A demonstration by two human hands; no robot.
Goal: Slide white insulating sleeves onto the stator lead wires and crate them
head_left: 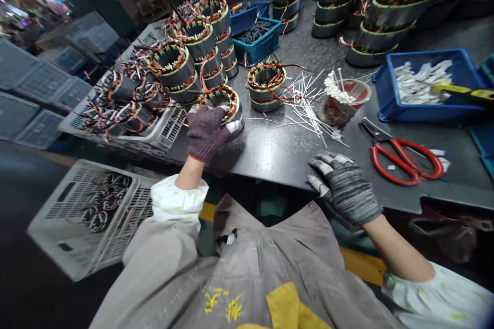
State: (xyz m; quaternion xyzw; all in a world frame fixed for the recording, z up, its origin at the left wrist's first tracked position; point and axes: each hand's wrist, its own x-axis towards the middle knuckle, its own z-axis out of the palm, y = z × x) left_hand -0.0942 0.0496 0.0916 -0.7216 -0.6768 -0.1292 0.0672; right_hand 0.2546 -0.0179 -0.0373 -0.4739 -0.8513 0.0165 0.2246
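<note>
My left hand (pixel 210 131), in a dark maroon knit glove with white-taped fingertips, grips the near side of a motor stator (pixel 233 103) on the dark worktable. Its fingers reach over the rim and cover part of the orange-copper winding. Just right of it stands another stator (pixel 266 87) with loose copper leads. My right hand (pixel 345 185), in a grey striped glove with taped fingers, lies at the table's front edge, fingers stretched out and holding nothing. Close to it are red-handled scissors (pixel 405 162) and scattered thin white sticks (pixel 309 108).
Stacked stators (pixel 177 69) and a white crate (pixel 154 136) of wound parts are at the left. Behind are a teal bin (pixel 258 43) and tall stator stacks (pixel 332 0). A cup (pixel 343 103) of white sticks and a blue bin (pixel 428 108) of white pieces stand right.
</note>
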